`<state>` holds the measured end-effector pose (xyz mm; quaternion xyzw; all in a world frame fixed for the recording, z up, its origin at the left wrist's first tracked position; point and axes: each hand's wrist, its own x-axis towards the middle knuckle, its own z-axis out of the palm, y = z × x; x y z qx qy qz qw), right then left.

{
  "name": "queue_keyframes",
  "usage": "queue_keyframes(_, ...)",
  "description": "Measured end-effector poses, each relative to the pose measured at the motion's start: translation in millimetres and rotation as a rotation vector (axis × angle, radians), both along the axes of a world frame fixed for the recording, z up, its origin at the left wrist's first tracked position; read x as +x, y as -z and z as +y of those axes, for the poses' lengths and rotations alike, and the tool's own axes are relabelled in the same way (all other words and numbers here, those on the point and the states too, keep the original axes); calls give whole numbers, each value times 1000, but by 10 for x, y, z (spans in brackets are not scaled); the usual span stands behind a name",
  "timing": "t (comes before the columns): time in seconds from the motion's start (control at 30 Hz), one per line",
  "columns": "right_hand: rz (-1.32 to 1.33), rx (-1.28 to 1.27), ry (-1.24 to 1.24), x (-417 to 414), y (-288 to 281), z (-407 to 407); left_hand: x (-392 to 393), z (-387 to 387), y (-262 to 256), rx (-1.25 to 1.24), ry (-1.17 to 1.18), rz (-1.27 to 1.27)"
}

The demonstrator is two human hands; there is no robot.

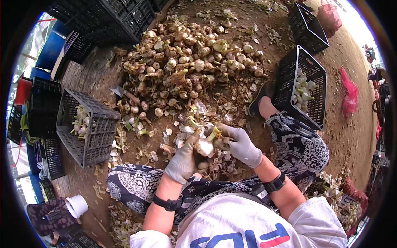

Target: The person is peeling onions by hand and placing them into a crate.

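Note:
Between my gloved hands, over my lap, is a garlic bulb (205,147) with a short stem and pale outer skin. My left hand (185,156) grips the bulb from the left, its fingers partly hidden beneath. On the stem side, my right hand (240,142) has its fingers bent at the yellow-green stem (215,133); whether they pinch it is hard to see. Loose garlic skins (186,131) lie on the ground just beyond my hands. Farther ahead rises a large heap of unpeeled garlic bulbs (189,59). A wooden-handled blade tool (131,96) rests at the heap's left edge.
A black plastic crate (102,133) on the left and another crate (313,108) by my foot on the right hold cleaned garlic. Stacked crates (124,21) stand at the upper left. A pink bag (349,93) lies far right; a white bucket (76,206) is lower left.

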<state>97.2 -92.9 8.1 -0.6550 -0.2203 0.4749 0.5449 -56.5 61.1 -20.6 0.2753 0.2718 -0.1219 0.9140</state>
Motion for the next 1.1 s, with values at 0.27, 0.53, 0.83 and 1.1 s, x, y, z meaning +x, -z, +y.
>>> queue_keyframes(0.27, 420, 89, 315, -25, 169, 111, 113, -316, -216, 802, -273, 16)
queue_keyframes(0.53, 290, -26, -41, 84, -17, -23, 19, -223, -120, 154, -332, -24)
queue_keyframes(0.83, -349, -74, 266, -9, 88, -37, 228, -345, -148, 834, -392, -49)
queue_keyframes(1.1, -140, 128, 296, 8, 15, 8, 162, -340, -130, 947, -390, 141)
